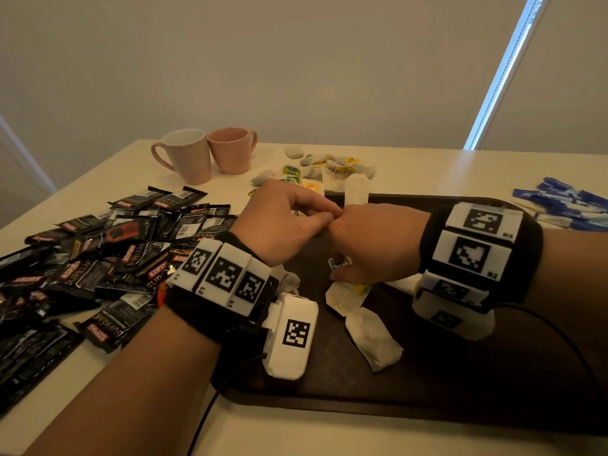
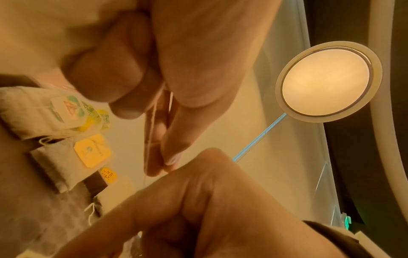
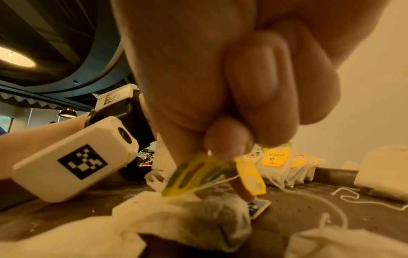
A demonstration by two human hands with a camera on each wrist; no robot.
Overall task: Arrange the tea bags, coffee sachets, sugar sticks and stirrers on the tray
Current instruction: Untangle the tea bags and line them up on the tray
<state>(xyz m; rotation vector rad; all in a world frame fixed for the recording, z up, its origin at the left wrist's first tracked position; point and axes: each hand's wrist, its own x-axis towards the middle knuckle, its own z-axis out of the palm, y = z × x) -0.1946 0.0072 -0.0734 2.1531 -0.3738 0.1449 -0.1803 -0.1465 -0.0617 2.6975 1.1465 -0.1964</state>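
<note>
Over the dark brown tray (image 1: 427, 383) my two hands meet fingertip to fingertip. My left hand (image 1: 316, 215) pinches a thin white tea bag string (image 2: 152, 132) between thumb and finger. My right hand (image 1: 362, 238) is curled and pinches yellow tea bag tags (image 3: 198, 176) with their strings trailing down. Below it, tea bags (image 1: 375, 340) lie loose on the tray, one right under the fingers (image 3: 187, 218). More tea bags (image 1: 329, 166) are heaped beyond the tray's far edge. Black coffee sachets (image 1: 115, 251) sprawl on the left. Blue sugar sticks (image 1: 566, 205) lie at the right.
Two pink mugs (image 1: 187, 156) (image 1: 230, 149) stand at the back left of the cream table (image 1: 296, 432). Loose strings (image 3: 344, 197) trail over the tray floor. A cable runs from each wrist camera across the near side.
</note>
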